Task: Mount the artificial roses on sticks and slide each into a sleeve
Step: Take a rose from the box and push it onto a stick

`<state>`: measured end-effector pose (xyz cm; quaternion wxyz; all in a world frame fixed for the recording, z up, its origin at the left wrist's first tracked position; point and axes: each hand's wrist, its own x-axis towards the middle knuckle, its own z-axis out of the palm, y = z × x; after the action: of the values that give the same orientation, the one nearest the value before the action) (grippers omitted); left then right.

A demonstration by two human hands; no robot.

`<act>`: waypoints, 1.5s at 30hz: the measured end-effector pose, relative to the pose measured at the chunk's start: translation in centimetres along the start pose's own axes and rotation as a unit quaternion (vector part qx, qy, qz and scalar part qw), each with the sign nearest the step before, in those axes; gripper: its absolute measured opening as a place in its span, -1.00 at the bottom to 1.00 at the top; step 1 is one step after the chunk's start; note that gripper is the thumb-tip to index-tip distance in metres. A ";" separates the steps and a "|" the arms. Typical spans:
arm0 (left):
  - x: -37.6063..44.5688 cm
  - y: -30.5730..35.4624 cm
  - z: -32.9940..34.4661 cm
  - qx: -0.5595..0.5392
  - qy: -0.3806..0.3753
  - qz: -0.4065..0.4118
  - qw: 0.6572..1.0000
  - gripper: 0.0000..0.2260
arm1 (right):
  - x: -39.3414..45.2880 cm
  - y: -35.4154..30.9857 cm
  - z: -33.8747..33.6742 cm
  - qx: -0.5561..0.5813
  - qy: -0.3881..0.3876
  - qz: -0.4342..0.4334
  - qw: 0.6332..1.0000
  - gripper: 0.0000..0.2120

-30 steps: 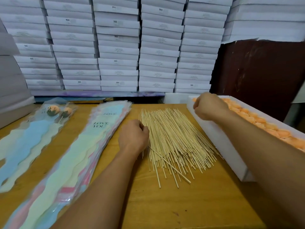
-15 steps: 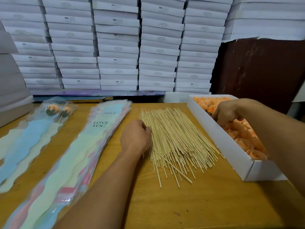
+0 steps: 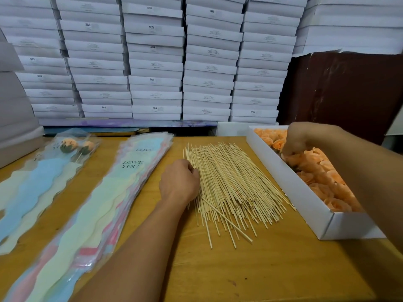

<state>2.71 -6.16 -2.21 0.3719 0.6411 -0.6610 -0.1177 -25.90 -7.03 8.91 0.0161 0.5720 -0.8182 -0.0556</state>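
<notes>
- Your left hand (image 3: 179, 182), curled on the thin pale bamboo sticks (image 3: 231, 184): grip unclear; may lift several.
- Your right hand (image 3: 294, 140) pinches among orange fabric roses (image 3: 322, 171); petals may crush.

Soft even light, sharp focus (edges bowed)

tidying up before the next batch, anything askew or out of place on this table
Only small things. In the stick pile, one stick lies diagonally across the others near the front edge, and several near ends stick out unevenly. The sleeve stack is fanned rather than squared. Nothing looks spilled or damaged.
</notes>
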 end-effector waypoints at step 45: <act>0.3 0.4 0.4 -0.285 0.067 -0.006 0.956 -0.42 | -3.2 -15.0 7.2 0.221 0.124 -0.058 0.966 -0.68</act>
<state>2.23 -6.50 -2.13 0.5821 0.5188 -0.5695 -0.2602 -11.45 -8.62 0.23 -0.0128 0.6105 -0.7671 0.1966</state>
